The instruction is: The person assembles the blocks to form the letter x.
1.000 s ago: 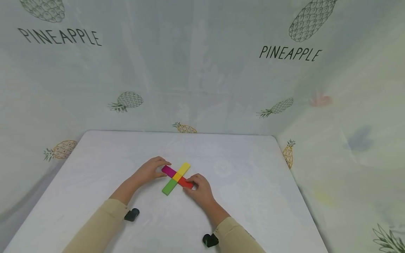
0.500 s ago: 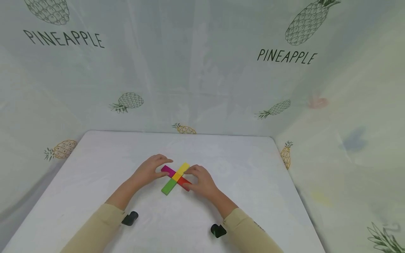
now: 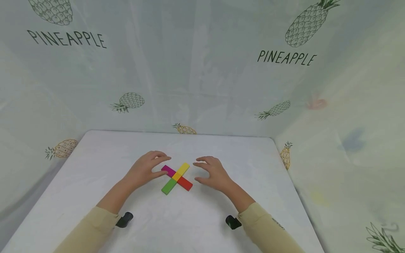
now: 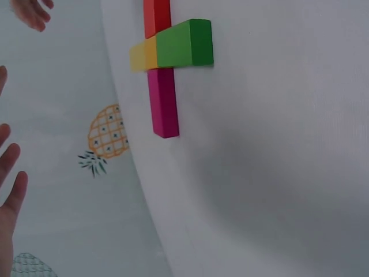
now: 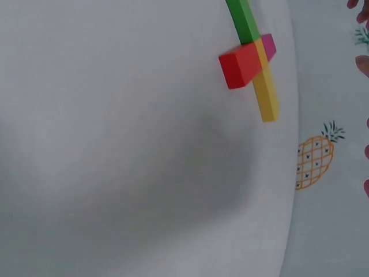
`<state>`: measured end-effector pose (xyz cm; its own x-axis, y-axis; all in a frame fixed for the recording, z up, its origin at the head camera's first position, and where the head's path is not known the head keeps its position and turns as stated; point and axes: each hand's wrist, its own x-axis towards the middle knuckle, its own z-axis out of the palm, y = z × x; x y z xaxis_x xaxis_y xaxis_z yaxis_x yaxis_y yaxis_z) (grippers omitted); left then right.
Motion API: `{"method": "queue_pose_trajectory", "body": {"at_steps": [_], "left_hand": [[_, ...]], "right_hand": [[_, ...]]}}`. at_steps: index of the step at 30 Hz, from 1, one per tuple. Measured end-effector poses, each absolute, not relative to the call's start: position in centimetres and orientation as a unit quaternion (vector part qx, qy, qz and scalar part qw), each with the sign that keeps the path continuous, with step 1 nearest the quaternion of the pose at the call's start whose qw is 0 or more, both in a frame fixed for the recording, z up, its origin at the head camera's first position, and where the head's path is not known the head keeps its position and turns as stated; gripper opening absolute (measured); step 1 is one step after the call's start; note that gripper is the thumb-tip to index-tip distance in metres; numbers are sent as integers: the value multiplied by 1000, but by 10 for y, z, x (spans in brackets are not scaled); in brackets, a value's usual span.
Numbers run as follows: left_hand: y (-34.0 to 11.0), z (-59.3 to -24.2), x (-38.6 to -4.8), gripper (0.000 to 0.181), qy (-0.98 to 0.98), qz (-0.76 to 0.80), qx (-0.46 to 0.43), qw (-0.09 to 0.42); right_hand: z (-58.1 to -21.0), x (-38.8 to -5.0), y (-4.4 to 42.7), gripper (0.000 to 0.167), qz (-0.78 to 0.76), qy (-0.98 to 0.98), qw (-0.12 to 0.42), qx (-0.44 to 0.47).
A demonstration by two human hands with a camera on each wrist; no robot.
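Several coloured blocks form a cross on the white table: magenta block (image 3: 168,170), yellow block (image 3: 184,168), red block (image 3: 185,184) and green block (image 3: 169,187) meet around a small orange block (image 3: 177,176). My left hand (image 3: 146,169) hovers beside the magenta block, fingers spread. In the left wrist view a gap separates that hand's fingers (image 4: 16,196) from the magenta block (image 4: 164,104). To the right of the cross, my right hand (image 3: 216,174) is raised with loosely bent, parted fingers and holds nothing. The right wrist view shows the red block's end (image 5: 235,71) apart from it.
The white table (image 3: 126,140) ends at a hanging cloth (image 3: 202,88) printed with pineapples, which also runs along the sides. Black wrist cameras sit at the left cuff (image 3: 125,220) and the right cuff (image 3: 233,222).
My right hand has let go of the red block and drawn away to the right. My left hand has moved slightly left and up. The cross of blocks stays in place.
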<state>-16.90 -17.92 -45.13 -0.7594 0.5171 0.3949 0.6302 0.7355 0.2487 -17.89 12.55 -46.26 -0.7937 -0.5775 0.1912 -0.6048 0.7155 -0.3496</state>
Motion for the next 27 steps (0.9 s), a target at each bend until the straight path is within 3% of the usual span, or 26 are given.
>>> {"method": "queue_pose_trajectory", "body": {"at_steps": [11, 20, 27], "left_hand": [[-197, -438, -160, 65, -898, -138, -353, 222], [-219, -437, -152, 66, -900, -105, -347, 241], [-232, -444, -147, 59, -910, -78, -331, 239]], "right_hand": [[-447, -178, 171, 58, 183, -924, 60, 331], [-449, -175, 206, 61, 187, -922, 84, 330], [-454, -171, 226, 64, 186, -930, 68, 310]]}}
